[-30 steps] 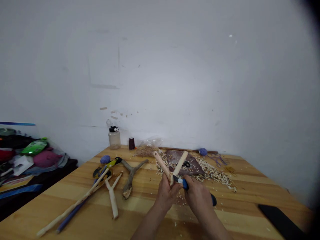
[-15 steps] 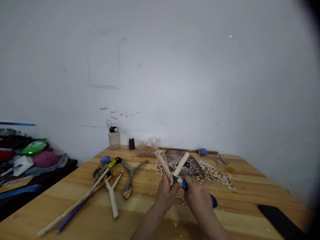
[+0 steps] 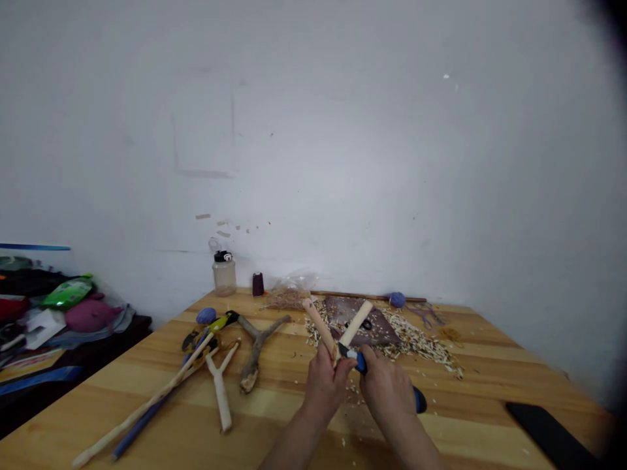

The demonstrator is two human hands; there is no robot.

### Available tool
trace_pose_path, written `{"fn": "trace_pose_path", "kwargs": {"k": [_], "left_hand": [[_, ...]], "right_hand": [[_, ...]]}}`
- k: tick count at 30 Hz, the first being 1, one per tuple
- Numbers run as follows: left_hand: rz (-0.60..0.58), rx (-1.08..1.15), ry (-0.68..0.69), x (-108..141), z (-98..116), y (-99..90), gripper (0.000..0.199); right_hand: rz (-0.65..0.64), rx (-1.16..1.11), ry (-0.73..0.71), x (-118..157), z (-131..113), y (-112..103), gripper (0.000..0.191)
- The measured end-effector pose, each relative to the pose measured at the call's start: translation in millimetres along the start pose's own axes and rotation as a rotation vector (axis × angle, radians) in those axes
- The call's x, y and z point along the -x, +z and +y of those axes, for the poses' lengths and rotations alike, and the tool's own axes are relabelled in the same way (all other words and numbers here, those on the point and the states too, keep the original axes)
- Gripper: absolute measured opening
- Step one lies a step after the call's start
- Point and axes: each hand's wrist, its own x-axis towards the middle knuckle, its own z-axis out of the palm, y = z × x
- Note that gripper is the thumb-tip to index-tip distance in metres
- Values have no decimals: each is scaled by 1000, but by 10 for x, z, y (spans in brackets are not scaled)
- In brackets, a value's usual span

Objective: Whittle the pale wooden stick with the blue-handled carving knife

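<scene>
My left hand (image 3: 324, 385) is shut around the fork of a peeled Y-shaped wooden stick (image 3: 321, 328), whose two pale arms point away from me. My right hand (image 3: 386, 386) grips a carving knife (image 3: 361, 361) with a blue and black handle. Its short blade (image 3: 345, 351) rests against the wood at the crotch of the fork, partly hidden by my fingers. Both hands hover above the wooden table (image 3: 470, 398), over scattered shavings.
Beyond my hands lie a dark board (image 3: 360, 320), scissors (image 3: 365, 324) and a spread of wood shavings (image 3: 421, 343). To the left lie a bark-covered forked branch (image 3: 253, 358), a peeled fork (image 3: 220, 385), long sticks and a yellow-handled tool (image 3: 223, 321). A bottle (image 3: 224, 274) stands by the wall.
The forked stick has tilted slightly, its right arm leaning further right. The knife stays against the wood, and both hands have barely moved. The view has dipped a little.
</scene>
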Motion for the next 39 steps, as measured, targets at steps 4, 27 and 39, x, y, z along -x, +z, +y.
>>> {"fn": "trace_pose_path", "kwargs": {"k": [4, 27, 39], "left_hand": [[-30, 37, 1, -18, -43, -12, 34], [-129, 298, 6, -32, -68, 46, 45], [-114, 47, 32, -25, -67, -18, 46]], "right_hand": [[-51, -196, 9, -24, -2, 83, 16], [-59, -212, -51, -50, 63, 144, 13], [-53, -139, -43, -35, 40, 88, 13]]}}
